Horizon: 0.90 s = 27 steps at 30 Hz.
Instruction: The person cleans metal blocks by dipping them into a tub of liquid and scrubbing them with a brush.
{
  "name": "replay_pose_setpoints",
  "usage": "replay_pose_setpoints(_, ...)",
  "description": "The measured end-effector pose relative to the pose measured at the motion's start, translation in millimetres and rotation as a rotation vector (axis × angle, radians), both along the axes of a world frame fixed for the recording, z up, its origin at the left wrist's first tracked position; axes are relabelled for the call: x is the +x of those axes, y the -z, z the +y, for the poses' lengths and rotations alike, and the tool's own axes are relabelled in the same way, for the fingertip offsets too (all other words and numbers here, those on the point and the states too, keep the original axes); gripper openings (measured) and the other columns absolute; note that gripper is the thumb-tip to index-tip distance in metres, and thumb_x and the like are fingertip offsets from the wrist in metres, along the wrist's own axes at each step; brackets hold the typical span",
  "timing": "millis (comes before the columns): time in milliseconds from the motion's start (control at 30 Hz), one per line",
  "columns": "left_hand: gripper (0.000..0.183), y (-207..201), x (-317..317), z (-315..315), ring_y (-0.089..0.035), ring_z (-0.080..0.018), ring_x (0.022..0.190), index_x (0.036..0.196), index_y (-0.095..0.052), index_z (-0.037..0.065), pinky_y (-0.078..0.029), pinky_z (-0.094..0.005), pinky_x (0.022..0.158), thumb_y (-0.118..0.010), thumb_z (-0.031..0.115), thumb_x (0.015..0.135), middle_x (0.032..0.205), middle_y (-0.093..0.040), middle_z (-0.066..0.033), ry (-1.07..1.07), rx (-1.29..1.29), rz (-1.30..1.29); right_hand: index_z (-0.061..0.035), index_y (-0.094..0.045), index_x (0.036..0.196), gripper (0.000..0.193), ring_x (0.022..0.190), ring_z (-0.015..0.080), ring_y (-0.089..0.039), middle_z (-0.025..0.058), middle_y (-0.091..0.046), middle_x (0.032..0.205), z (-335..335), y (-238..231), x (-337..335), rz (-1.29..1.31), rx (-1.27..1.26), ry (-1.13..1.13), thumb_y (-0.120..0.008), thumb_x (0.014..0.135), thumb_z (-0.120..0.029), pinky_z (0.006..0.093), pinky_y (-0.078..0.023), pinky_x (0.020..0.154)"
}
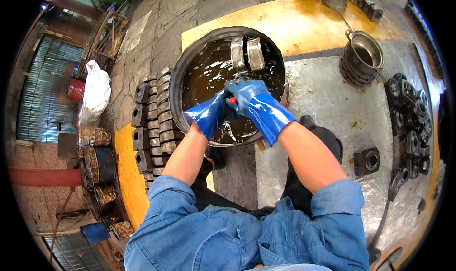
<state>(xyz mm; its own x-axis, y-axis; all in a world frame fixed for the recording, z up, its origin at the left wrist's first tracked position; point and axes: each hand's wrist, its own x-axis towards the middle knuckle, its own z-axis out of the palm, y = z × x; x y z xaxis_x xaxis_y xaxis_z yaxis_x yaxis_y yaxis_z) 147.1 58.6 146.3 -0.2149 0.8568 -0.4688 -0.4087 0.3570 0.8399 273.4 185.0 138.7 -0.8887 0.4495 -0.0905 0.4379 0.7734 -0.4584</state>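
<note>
Holding, apparently, a small red-ended object, mostly hidden, in the curled, blue-rubber-gloved right hand, above the middle of the round black tub of brown liquid. Cannot tell the hold of the blue-rubber-gloved left hand, bent in alongside. Probably light, stiff, slippery when wet; best held by the red end. Inside the tub's far side, treat two curved grey metal pieces as heavy, slick, best gripped by the edges.
</note>
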Motion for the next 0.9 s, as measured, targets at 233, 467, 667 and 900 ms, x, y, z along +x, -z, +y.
replay_pose_setpoints(233, 0.041, 66.7, -86.4, 45.1, -0.068, -0.0171, 0.107, 0.130, -0.072, 0.008, -0.055, -0.0308, 0.085, -0.062, 0.042, 0.107, 0.121, -0.074, -0.0076, 0.025, -0.229, 0.192, -0.0191, -0.068, 0.129, 0.037, 0.112, 0.0358, -0.073, 0.0144, -0.076, 0.119, 12.7, -6.4, 1.8, -0.085, -0.077, 0.123, -0.060, 0.101, -0.040, 0.0530, -0.056, 0.096)
replay_pose_setpoints(467, 0.068, 84.3, -81.4, 122.8, -0.064, -0.0342, 0.127, 0.139, -0.058, -0.003, -0.052, -0.0401, 0.102, -0.083, 0.036, 0.090, 0.138, -0.066, -0.0226, 0.105, 0.069, 1.097, -0.0176, -0.071, 0.131, 0.039, 0.123, 0.0333, -0.070, 0.0139, -0.073, 0.132, 31.4, 1.3, 1.0, -0.292, -0.162, 0.045, -0.066, 0.095, -0.032, 0.0523, -0.053, 0.103)
replay_pose_setpoints(667, 0.072, 112.0, -94.9, 196.9, -0.064, -0.0277, 0.121, 0.143, -0.057, 0.003, -0.051, -0.0422, 0.103, -0.090, 0.026, 0.083, 0.138, -0.068, -0.0173, 0.081, 0.142, 0.728, -0.0170, -0.071, 0.132, 0.040, 0.123, 0.0322, -0.070, 0.0120, -0.073, 0.132, 29.3, -6.1, 1.1, -0.335, -0.203, -0.007, -0.068, 0.094, -0.029, 0.0519, -0.052, 0.103)
replay_pose_setpoints(900, 0.059, 168.4, -148.7, 228.9, -0.069, -0.0213, 0.107, 0.139, -0.063, 0.003, -0.057, -0.0364, 0.092, -0.084, 0.024, 0.088, 0.125, -0.073, -0.0095, 0.065, 0.074, 0.746, -0.0178, -0.073, 0.129, 0.038, 0.121, 0.0313, -0.071, 0.0102, -0.076, 0.127, 25.9, -11.9, -3.8, -0.338, -0.197, -0.024, -0.070, 0.093, -0.030, 0.0505, -0.051, 0.101)
